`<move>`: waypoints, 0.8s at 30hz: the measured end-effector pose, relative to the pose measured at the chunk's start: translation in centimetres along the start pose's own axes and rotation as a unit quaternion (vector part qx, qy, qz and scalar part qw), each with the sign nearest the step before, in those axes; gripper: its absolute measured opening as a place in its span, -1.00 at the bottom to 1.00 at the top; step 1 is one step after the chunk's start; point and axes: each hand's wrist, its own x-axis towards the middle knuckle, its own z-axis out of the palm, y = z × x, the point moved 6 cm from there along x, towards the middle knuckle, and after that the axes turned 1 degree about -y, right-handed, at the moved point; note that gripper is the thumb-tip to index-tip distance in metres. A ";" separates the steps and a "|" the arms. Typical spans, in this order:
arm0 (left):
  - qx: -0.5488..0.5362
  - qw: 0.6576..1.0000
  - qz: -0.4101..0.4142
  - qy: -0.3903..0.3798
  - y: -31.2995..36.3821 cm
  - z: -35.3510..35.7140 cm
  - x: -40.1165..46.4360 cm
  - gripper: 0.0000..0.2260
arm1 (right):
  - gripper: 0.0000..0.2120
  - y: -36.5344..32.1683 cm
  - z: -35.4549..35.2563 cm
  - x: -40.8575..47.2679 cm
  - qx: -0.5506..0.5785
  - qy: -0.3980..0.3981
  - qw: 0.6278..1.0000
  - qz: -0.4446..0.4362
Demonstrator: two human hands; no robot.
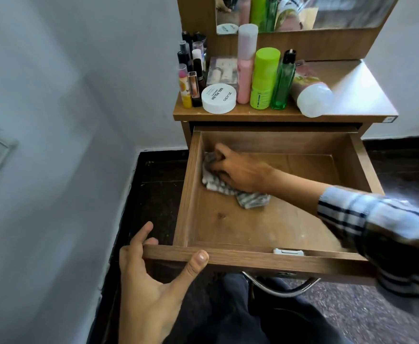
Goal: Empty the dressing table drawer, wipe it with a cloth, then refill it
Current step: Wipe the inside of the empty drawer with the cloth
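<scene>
The drawer (275, 227) is pulled out from the dressing table (347, 95), and only a cloth is in it. The cloth (230, 187) is gray and white with stripes. It lies crumpled on the drawer floor, near the back left corner. The right hand (238, 170) is on top of the cloth, and its fingers (219, 155) curl around the bunched cloth and hold it against the wood. The arm wears a checked sleeve (387, 224).

The left hand (153, 281) holds the front left corner of the drawer. Its thumb (193, 265) lies on the front board, and its fingers curl around the corner.

On the table top stand the things from the drawer: a white round tub (219, 98), a pink bottle (245, 65), a light green bottle (264, 78), a clear green bottle (284, 80) and some small makeup tubes (191, 70). A white-capped bottle (309, 93) lies on its side just beside them. A mirror (327, 11) stands behind.
</scene>
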 end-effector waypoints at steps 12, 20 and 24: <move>-0.007 1.000 0.000 0.010 0.0 0.0 -0.1 -0.15 | -0.74 -2.7 1.0 0.3 0.041 0.004 0.994 0.102; -0.007 1.000 -0.003 0.008 -0.4 0.0 -0.2 -0.10 | -0.85 -7.9 2.4 -4.6 0.095 -0.124 0.970 -0.186; 0.001 1.000 -0.002 0.012 -0.1 0.0 -0.1 -0.11 | -0.88 -6.9 2.8 -4.3 0.045 -0.084 0.966 -0.242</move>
